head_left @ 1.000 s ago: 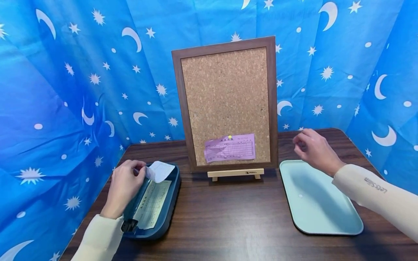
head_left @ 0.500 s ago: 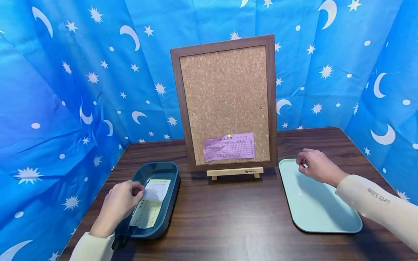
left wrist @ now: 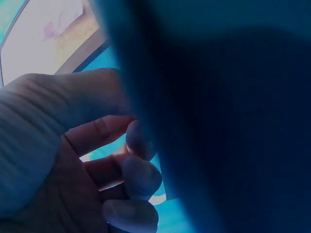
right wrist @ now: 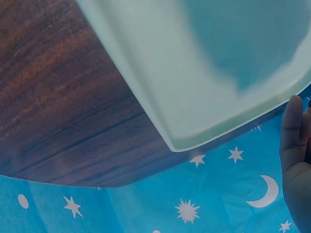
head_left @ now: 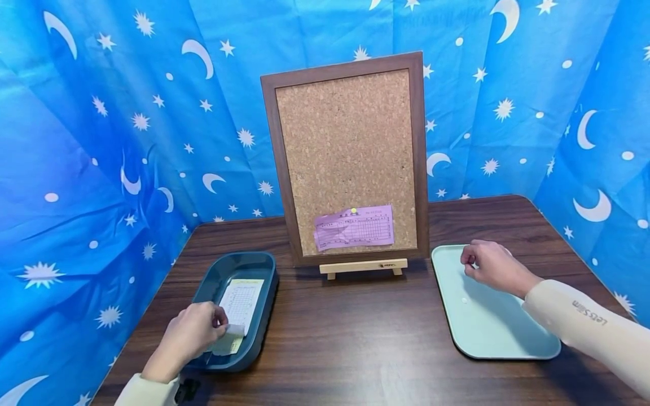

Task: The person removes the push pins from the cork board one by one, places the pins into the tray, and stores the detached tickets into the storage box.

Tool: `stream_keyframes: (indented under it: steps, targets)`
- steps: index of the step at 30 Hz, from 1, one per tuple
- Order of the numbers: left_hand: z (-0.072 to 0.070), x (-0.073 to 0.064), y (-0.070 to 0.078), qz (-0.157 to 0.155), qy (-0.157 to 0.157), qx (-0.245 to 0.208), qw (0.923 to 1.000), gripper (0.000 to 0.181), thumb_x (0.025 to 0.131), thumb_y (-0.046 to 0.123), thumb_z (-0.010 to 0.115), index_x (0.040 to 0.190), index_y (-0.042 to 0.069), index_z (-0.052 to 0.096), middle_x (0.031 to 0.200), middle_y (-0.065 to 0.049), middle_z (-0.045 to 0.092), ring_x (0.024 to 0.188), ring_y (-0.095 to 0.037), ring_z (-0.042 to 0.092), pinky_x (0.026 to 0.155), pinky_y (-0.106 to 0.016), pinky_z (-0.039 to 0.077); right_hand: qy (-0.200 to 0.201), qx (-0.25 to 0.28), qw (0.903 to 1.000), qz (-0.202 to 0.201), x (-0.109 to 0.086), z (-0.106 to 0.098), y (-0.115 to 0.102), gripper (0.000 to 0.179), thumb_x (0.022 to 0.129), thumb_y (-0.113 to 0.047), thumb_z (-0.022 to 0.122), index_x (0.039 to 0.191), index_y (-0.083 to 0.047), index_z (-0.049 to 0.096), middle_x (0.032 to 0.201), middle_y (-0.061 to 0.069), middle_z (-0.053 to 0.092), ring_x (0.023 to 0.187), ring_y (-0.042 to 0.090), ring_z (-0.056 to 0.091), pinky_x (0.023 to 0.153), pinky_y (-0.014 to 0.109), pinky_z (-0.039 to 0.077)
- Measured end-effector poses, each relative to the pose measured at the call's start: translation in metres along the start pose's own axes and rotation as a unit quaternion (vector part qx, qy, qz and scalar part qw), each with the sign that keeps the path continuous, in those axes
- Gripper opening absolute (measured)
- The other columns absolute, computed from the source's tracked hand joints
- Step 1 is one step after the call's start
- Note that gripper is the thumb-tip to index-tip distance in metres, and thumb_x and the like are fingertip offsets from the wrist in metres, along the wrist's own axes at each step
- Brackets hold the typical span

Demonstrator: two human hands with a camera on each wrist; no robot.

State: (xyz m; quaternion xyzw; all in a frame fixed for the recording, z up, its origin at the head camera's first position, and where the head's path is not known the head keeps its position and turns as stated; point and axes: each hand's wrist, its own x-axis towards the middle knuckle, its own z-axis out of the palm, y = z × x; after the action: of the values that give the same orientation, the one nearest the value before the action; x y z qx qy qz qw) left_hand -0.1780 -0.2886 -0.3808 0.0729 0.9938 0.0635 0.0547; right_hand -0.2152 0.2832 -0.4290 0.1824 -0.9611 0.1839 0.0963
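My left hand (head_left: pixel 195 332) is at the left side of a dark blue tray (head_left: pixel 276 276). Thumb and forefinger pinch the near edge of a white printed slip (head_left: pixel 241 301), which curls up there. Most of the white slip lies over a pale yellow slip (head_left: pixel 231 345) inside the tray. A dark blue surface blocks the fingertips of the left hand (left wrist: pixel 97 145) in the left wrist view. My right hand (head_left: pixel 495 265) hovers over the far part of a mint green tray (head_left: pixel 508 332), fingers loosely curled, with nothing visible in them.
Behind the trays, a cork board (head_left: pixel 350 152) leans on a small wooden stand (head_left: pixel 363 266). A purple slip (head_left: pixel 355 228) hangs low on it under a yellow pushpin (head_left: pixel 354 210). A small white spot (head_left: pixel 464 300) shows on the green tray. A blue curtain (head_left: pixel 218 124) surrounds the table.
My left hand has brought the white slip down over the yellow slip and come nearer to me. The right hand has sunk lower over the green tray.
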Motion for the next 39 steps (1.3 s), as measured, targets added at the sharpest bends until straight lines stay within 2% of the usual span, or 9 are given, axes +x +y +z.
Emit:
stream_keyframes:
  steps: [8,14,29,39]
  targets:
    - [0.005,0.000,-0.001,0.008,-0.046,0.027,0.9985,0.013,0.076,0.012,0.078,0.070,0.015,0.066,0.066,0.002,0.055,0.058,-0.016,0.047,0.053,-0.035,0.041,0.019,-0.011,0.9990,-0.038,-0.001,0.003,0.002,0.015,0.070,0.001,0.072,0.074,-0.010,0.064,0.070,-0.007,0.053,0.064,0.010,0.053,0.059,0.032,0.046]
    - [0.009,-0.001,-0.004,0.002,-0.083,0.025,0.9963,0.011,0.076,0.016,0.078,0.071,0.017,0.068,0.067,0.002,0.055,0.059,-0.016,0.047,0.054,-0.035,0.041,0.006,0.005,0.9992,-0.040,-0.004,0.005,0.002,0.014,0.073,0.002,0.071,0.075,-0.011,0.066,0.070,-0.008,0.055,0.062,0.008,0.052,0.056,0.029,0.045]
    - [0.014,0.001,-0.007,-0.018,-0.132,0.024,0.9908,0.020,0.069,0.031,0.083,0.073,0.018,0.068,0.068,0.001,0.054,0.063,-0.017,0.048,0.060,-0.037,0.041,-0.017,0.024,0.9990,-0.033,-0.010,0.010,0.003,0.013,0.076,0.002,0.067,0.076,-0.010,0.066,0.070,-0.008,0.055,0.061,0.005,0.048,0.055,0.028,0.042]
    - [0.007,0.003,-0.009,-0.018,-0.152,0.015,0.9881,0.035,0.065,0.044,0.082,0.079,0.015,0.069,0.071,0.001,0.056,0.066,-0.018,0.049,0.062,-0.040,0.044,-0.025,0.032,0.9988,-0.026,-0.012,0.014,0.007,0.012,0.074,0.003,0.068,0.075,-0.009,0.067,0.070,-0.008,0.055,0.061,0.005,0.048,0.055,0.028,0.043]
